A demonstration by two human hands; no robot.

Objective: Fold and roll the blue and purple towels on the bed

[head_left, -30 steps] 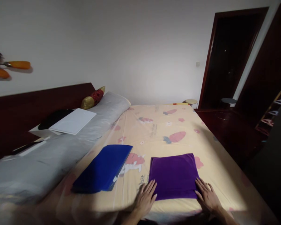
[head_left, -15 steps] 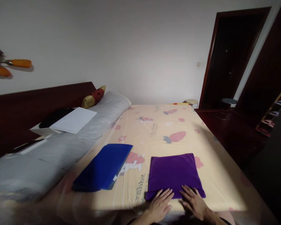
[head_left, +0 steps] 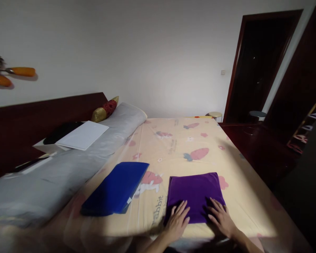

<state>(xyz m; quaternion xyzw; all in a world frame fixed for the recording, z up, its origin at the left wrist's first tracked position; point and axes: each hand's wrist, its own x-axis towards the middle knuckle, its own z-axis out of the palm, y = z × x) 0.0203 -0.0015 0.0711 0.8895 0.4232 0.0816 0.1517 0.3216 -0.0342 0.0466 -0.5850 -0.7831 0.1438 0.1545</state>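
A purple folded cloth [head_left: 195, 191] lies flat on the patterned bed sheet [head_left: 173, 147] in front of me. Over its near left corner rests my left hand [head_left: 177, 219], open, with the fingers spread forward. My right hand [head_left: 221, 216] is over the near right part of the cloth, also open and fingers apart. Neither hand grips the cloth; whether the palms press on it is hard to see. To the left of the cloth lies a flat blue piece of folded cloth or folder [head_left: 116, 188], with a small white tag on its edge.
Along the left runs a grey bolster-like bedding roll [head_left: 76, 168] against the dark headboard [head_left: 42, 112]. A white flat board or box lid [head_left: 83, 135] lies on it, near a red and gold cushion [head_left: 106, 109]. Stools [head_left: 215, 115] stand beyond the bed, by a dark door [head_left: 263, 66].
Both hands have slid forward a little over the cloth and slightly apart. The raised fold along the cloth's near edge now lies flat or is hidden. The blue piece has not moved.
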